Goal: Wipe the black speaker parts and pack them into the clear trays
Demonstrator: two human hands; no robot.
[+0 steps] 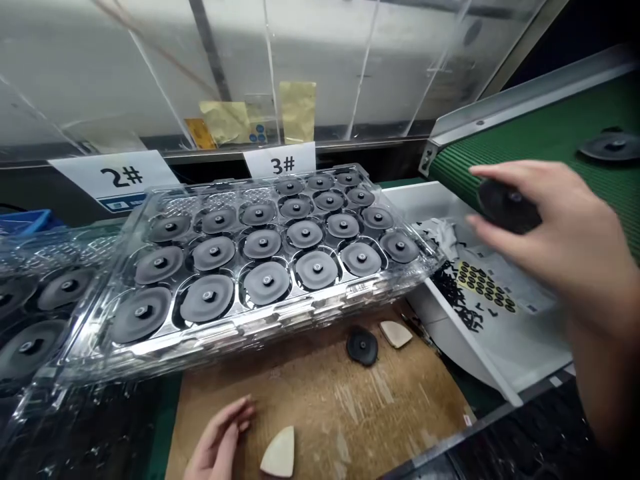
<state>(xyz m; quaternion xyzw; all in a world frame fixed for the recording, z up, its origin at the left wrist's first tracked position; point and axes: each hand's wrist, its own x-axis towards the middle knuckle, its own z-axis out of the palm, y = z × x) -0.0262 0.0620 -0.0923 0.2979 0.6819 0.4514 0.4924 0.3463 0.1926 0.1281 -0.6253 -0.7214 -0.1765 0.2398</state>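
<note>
Right hand (565, 233) pinches 1 round black disc (507, 205) (matte, small central hub); left hand (220, 440) loosely curled, holding nothing.

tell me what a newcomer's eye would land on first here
Probably the clear plastic tray in the middle, with its rows of dark round discs, under the "3#" sign. Next, likely, the right hand, raised at the right with a black disc in its fingers, in front of the green conveyor belt. Lower down, two pale wedges stand out on the brown board.
</note>
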